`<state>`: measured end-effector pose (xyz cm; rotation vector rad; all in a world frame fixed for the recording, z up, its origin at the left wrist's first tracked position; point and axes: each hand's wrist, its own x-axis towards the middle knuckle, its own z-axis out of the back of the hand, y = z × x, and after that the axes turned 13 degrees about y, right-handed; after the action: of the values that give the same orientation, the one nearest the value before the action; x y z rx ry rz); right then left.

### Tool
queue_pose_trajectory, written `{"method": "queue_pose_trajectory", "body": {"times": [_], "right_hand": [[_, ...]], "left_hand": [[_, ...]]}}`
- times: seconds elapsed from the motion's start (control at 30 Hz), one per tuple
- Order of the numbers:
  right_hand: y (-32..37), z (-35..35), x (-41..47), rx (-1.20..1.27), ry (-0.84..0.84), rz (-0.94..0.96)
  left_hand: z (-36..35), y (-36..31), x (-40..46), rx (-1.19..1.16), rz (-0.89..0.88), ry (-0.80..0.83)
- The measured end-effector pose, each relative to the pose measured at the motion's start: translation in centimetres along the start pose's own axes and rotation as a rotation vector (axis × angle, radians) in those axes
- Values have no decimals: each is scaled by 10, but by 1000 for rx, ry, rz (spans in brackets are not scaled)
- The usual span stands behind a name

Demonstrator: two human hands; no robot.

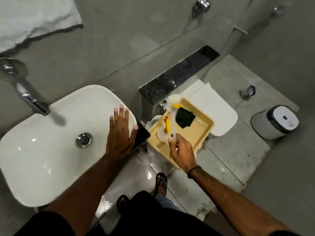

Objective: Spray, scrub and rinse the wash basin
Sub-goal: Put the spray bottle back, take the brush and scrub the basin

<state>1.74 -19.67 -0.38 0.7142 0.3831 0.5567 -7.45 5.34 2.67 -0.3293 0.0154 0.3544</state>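
Observation:
The white wash basin [51, 150] fills the left, with a chrome drain [84, 140] in its middle and a chrome tap [27, 94] over its back edge. My left hand [121, 133] hovers flat above the basin's right rim, fingers spread, holding nothing. My right hand [181, 153] grips the handle of a white and yellow scrub brush [173, 113], its bristle head pointing away over a beige tray [204, 132]. In the tray lie a dark green scouring pad [185, 117] and a white spray bottle with a yellow trigger [166, 129].
The tray rests beside the closed white toilet lid [221, 113]. A small white bin [276, 123] stands on the floor at right. A dark granite ledge [180, 74] runs along the wall. The floor tiles by my sandalled feet [161, 183] are wet. A white towel [34, 17] hangs top left.

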Motion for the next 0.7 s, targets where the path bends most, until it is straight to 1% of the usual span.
{"method": "queue_pose_trajectory", "body": {"times": [0.07, 0.13, 0.23, 0.3, 0.37, 0.43, 0.5, 0.53, 0.63, 0.67, 0.7], "right_hand": [[10, 1, -6, -73, 147, 82], [21, 1, -5, -107, 234, 143], [67, -13, 17, -165, 344, 199], [110, -35, 43, -287, 424, 188], [140, -56, 67, -400, 465, 116], [160, -73, 85, -446, 452, -3], [183, -91, 92, -432, 444, -50], [196, -103, 89, -422, 479, -36], [229, -138, 59, -456, 684, 85], [230, -141, 50, -496, 723, 117], [228, -138, 47, -532, 718, 129]], "left_hand": [[-14, 9, -16, -20, -24, 4], [-25, 20, -33, -67, -13, 24], [-22, 63, -74, -50, 113, 10], [-14, 102, -109, -31, 240, -18], [-10, 128, -135, -27, 371, -39], [-6, 141, -147, -45, 467, -57], [-6, 149, -152, -59, 511, -78], [-7, 152, -153, -71, 523, -93], [-7, 155, -154, -116, 541, -126], [-6, 154, -153, -131, 534, -134], [-5, 152, -153, -147, 531, -141]]}}
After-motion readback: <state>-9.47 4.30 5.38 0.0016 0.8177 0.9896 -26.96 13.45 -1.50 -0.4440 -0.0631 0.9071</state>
